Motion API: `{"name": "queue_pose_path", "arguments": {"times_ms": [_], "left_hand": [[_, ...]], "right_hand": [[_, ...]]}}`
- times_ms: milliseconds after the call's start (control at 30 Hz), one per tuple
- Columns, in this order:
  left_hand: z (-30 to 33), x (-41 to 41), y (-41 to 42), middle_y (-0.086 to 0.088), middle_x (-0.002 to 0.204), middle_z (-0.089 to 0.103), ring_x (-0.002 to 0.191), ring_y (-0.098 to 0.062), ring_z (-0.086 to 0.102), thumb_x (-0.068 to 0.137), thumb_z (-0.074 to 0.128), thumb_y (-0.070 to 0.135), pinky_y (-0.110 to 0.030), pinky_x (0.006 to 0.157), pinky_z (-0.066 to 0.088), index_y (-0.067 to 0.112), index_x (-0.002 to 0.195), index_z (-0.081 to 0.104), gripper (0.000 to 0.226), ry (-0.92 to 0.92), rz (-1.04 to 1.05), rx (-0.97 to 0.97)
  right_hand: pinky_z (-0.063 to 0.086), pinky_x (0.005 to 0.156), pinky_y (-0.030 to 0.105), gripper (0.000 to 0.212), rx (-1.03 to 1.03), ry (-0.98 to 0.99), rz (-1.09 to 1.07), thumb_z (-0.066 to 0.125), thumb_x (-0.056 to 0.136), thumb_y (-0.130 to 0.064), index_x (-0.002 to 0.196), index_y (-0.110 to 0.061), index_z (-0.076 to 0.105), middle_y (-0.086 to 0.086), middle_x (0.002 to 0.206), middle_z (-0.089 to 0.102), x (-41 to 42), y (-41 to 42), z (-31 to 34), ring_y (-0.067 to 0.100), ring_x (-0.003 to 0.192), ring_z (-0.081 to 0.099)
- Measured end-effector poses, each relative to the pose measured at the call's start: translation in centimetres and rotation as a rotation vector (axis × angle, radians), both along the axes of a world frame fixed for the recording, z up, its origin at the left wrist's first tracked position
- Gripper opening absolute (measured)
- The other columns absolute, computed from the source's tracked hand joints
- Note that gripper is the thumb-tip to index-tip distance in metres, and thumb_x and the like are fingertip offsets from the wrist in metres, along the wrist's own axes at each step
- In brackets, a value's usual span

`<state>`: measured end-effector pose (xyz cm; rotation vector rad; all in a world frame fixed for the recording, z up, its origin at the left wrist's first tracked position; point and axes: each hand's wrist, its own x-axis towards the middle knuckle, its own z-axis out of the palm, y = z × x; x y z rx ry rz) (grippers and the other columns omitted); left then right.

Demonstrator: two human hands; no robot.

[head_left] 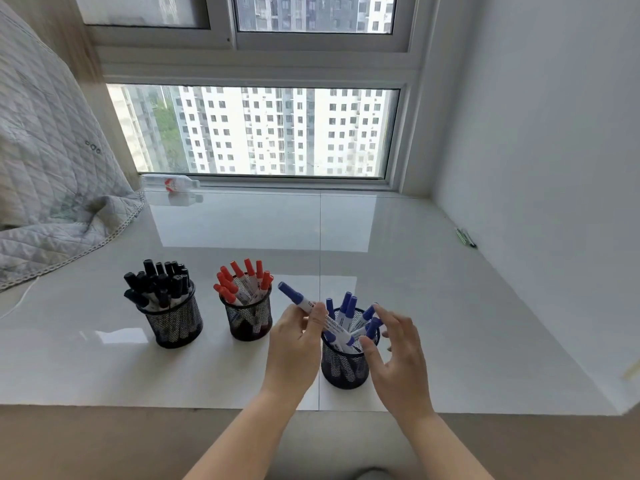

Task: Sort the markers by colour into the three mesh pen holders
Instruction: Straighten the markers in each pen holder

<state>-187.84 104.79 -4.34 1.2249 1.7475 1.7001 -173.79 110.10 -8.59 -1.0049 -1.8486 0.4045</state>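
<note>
Three black mesh pen holders stand in a row on the white sill. The left holder (175, 323) is full of black-capped markers (157, 280). Red-capped markers (242, 280) fill the middle holder (250, 322). The right holder (343, 368) carries several blue-capped markers (348, 308). My left hand (294, 344) pinches a blue marker (294, 295) that slants up and left, its lower end pointing at the right holder. My right hand (394, 351) hovers at that holder's right side with fingers spread, fingertips close to the blue caps, holding nothing.
A clear plastic bottle (171, 183) lies on its side at the back by the window. A quilted blanket (52, 188) drapes over the sill's left part. A small green object (465, 237) lies along the right wall. The sill's front edge (138, 407) runs below the holders.
</note>
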Motion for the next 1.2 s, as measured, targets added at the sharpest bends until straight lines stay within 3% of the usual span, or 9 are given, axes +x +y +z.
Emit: {"name": "queue_pose_path", "arguments": {"times_ms": [100, 200, 333, 467, 700, 800, 900, 967, 1200], "left_hand": [[-0.1, -0.4, 0.0, 0.01, 0.071, 0.061, 0.066, 0.009, 0.055, 0.09, 0.057, 0.027, -0.003, 0.059, 0.038, 0.032, 0.073, 0.058, 0.017, 0.113, 0.048, 0.009], [0.1, -0.5, 0.1, 0.014, 0.073, 0.064, 0.067, 0.007, 0.059, 0.087, 0.061, 0.028, -0.006, 0.057, 0.043, 0.038, 0.083, 0.054, 0.013, 0.155, 0.038, 0.015], [0.3, -0.3, 0.1, 0.008, 0.091, 0.065, 0.064, 0.0, 0.065, 0.082, 0.068, 0.024, -0.027, 0.063, 0.056, 0.036, 0.117, 0.04, 0.046, 0.084, 0.052, -0.009], [0.3, -0.5, -0.1, 0.009, 0.093, 0.063, 0.061, -0.002, 0.067, 0.081, 0.07, 0.017, -0.019, 0.057, 0.055, 0.049, 0.131, 0.02, 0.078, 0.103, 0.053, 0.027], [-0.2, -0.6, 0.2, 0.021, 0.08, 0.06, 0.071, -0.001, 0.065, 0.086, 0.062, 0.028, -0.027, 0.06, 0.054, 0.025, 0.116, 0.049, 0.033, 0.358, 0.086, 0.039], [-0.9, -0.5, 0.0, 0.014, 0.079, 0.064, 0.069, -0.006, 0.065, 0.088, 0.057, 0.031, -0.023, 0.056, 0.051, 0.02, 0.105, 0.057, 0.02, 0.425, 0.121, 0.038], [-1.6, -0.3, -0.2, 0.01, 0.079, 0.069, 0.068, -0.003, 0.063, 0.086, 0.06, 0.03, -0.016, 0.056, 0.049, 0.019, 0.094, 0.063, 0.014, 0.506, 0.13, 0.04], [-2.0, -0.4, -0.3, 0.01, 0.081, 0.07, 0.07, -0.003, 0.064, 0.084, 0.064, 0.027, -0.022, 0.058, 0.053, 0.019, 0.091, 0.067, 0.011, 0.507, 0.13, 0.042], [-3.1, -0.5, -0.2, 0.013, 0.085, 0.065, 0.078, -0.008, 0.062, 0.084, 0.065, 0.031, -0.032, 0.063, 0.054, 0.026, 0.093, 0.072, 0.013, 0.512, 0.129, -0.003]], "right_hand": [[0.038, 0.08, 0.014, 0.073, -0.223, 0.1, 0.011, 0.076, 0.071, -0.034, 0.132, -0.026, 0.037, -0.023, 0.118, 0.039, 0.4, -0.2, -1.3, 0.001, 0.102, 0.049], [0.035, 0.089, 0.016, 0.09, -0.487, 0.099, 0.125, 0.081, 0.063, -0.04, 0.135, -0.038, 0.027, -0.026, 0.123, 0.042, 0.1, 0.3, -2.0, -0.006, 0.11, 0.045], [0.041, 0.074, 0.007, 0.081, -0.632, 0.144, 0.174, 0.084, 0.057, -0.035, 0.121, -0.046, 0.035, -0.029, 0.111, 0.056, -1.1, 0.9, -2.8, -0.015, 0.1, 0.052], [0.041, 0.069, 0.0, 0.081, -0.611, 0.239, 0.141, 0.084, 0.051, -0.035, 0.119, -0.035, 0.04, -0.022, 0.106, 0.061, -2.1, 0.9, -3.2, -0.013, 0.091, 0.056], [0.043, 0.067, 0.003, 0.075, -0.576, 0.27, 0.048, 0.081, 0.047, -0.043, 0.109, -0.041, 0.038, -0.022, 0.103, 0.06, -3.3, 0.1, -2.7, -0.015, 0.089, 0.056], [0.043, 0.067, 0.009, 0.075, -0.586, 0.289, 0.025, 0.08, 0.047, -0.045, 0.109, -0.043, 0.038, -0.021, 0.104, 0.06, -3.5, -0.4, -2.8, -0.011, 0.089, 0.058], [0.047, 0.076, 0.018, 0.077, -0.57, 0.301, 0.027, 0.083, 0.051, -0.04, 0.114, -0.039, 0.04, -0.018, 0.108, 0.06, -3.6, -0.5, -3.1, -0.001, 0.096, 0.06], [0.049, 0.08, 0.023, 0.074, -0.561, 0.303, 0.023, 0.084, 0.051, -0.038, 0.111, -0.043, 0.04, -0.018, 0.108, 0.06, -3.7, -0.6, -3.1, 0.002, 0.097, 0.06], [0.047, 0.07, 0.016, 0.061, -0.574, 0.298, 0.02, 0.083, 0.052, -0.042, 0.098, -0.04, 0.044, -0.016, 0.101, 0.061, -3.8, -0.7, -3.2, -0.002, 0.088, 0.061]]}}
